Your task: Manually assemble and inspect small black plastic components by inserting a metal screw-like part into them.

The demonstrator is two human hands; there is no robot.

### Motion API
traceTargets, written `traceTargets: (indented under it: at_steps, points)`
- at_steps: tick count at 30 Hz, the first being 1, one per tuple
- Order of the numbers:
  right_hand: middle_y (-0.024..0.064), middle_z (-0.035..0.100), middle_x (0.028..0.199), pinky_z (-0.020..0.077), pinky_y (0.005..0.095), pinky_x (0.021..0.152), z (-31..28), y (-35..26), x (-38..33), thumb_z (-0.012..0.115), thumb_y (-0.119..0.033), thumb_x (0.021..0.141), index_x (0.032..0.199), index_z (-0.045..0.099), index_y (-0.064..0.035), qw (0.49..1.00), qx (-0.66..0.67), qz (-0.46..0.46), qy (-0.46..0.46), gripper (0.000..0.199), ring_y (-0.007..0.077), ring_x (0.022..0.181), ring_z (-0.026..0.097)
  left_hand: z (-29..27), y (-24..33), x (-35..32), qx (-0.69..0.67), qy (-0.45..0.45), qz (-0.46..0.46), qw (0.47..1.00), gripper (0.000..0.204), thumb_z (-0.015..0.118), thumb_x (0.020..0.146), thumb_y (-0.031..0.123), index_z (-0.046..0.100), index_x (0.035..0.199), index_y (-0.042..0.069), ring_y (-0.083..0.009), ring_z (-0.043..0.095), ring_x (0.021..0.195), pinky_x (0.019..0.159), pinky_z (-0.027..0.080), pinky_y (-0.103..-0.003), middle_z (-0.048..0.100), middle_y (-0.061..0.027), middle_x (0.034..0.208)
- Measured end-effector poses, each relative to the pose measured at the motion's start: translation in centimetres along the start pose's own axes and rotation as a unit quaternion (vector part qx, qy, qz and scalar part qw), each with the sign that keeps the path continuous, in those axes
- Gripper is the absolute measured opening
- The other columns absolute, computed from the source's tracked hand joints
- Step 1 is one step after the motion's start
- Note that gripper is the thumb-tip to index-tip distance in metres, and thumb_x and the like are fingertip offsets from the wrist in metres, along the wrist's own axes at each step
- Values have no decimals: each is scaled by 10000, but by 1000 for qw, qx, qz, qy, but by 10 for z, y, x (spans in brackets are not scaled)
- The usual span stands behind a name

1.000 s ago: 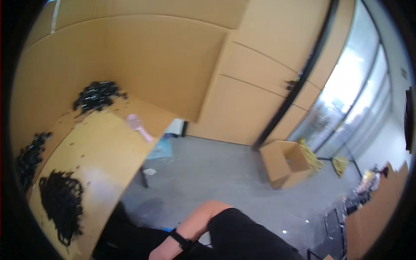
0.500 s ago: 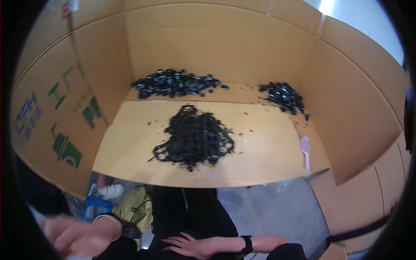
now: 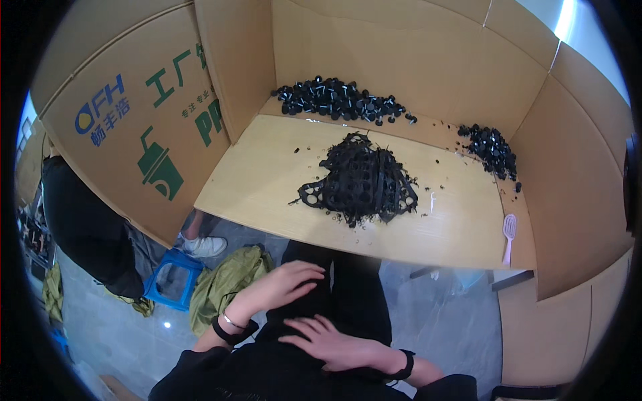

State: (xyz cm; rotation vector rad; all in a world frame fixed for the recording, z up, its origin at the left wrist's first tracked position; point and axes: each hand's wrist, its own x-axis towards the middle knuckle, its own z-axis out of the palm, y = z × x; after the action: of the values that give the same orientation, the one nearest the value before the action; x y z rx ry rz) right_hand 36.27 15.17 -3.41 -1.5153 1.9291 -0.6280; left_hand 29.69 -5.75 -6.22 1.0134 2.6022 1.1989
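On the wooden tabletop ahead of you, near its middle, sits the tangled heap of black perforated strips, well apart from both of your hands. It looks like flat plastic webbing punched full of round holes, piled into a dark mound with loose ends trailing off at the left and near edges and small black crumbs scattered round it.

Your left hand lies released, fingers spread, palm down on your dark trousers; your right hand rests the same way, open and flat on your lap, grasping nothing. Each wrist wears a dark band.

You cannot make out the single pieces in the far pile of small black parts along the back of the table, nor in the smaller pile at the far right; they read only as little round knobs. Your forearms are cut off by the lower edge.

Just right of the heap lies a small white stick, and at the near right corner a pink comb-like tool. Cardboard walls fence the table on three sides. Down to your left stand a blue stool, a green cloth bundle, and another person in dark clothing, partly hidden behind the left wall.
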Motion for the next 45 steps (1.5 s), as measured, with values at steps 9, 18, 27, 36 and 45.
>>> traceTargets:
  at_steps: [9, 18, 27, 36, 45]
  points:
    - [290, 184, 1517, 209, 531, 1151, -14, 7, -37, 795, -302, 757, 1444, 309, -77, 982, 62, 32, 173, 871, 451, 1405, 226, -81, 47, 17, -3, 134, -27, 991, 297, 626, 890, 63, 631, 1185, 30, -297, 578, 1195, 1032, 424, -378, 632, -140, 1240]
    - [220, 538, 1166, 471, 418, 918, -101, 101, -123, 643, -141, 895, 1171, 498, 18, 735, 46, 294, 610, 350, 346, 1048, 583, -71, -31, 86, 154, 97, -128, 975, 684, 565, 951, 358, 275, 1510, 93, -420, 62, 1476, 1170, 80, -575, 165, -142, 1606]
    - [200, 613, 1049, 523, 474, 819, -156, 225, -132, 650, -226, 875, 1037, 588, 3, 625, -122, 546, 545, 287, 373, 1027, 595, -51, -65, 90, 315, 90, -180, 928, 696, 473, 970, 439, 249, 1524, 82, -375, 110, 1481, 1138, 7, -643, 193, -123, 1602]
    - [152, 636, 951, 506, 428, 787, -156, 245, -124, 633, -197, 880, 918, 600, -17, 573, -81, 536, 615, 187, 330, 899, 629, -53, -56, 94, 314, 77, -188, 927, 674, 470, 969, 403, 254, 1522, 84, -374, 103, 1484, 1148, -5, -620, 192, -125, 1602]
    - [222, 635, 966, 500, 438, 798, -165, 229, -169, 662, -293, 882, 957, 599, 18, 702, 50, 438, 560, 325, 374, 907, 626, -53, -50, 98, 313, 68, -198, 926, 646, 462, 977, 383, 269, 1521, 92, -357, 99, 1489, 1158, -4, -596, 198, -117, 1603]
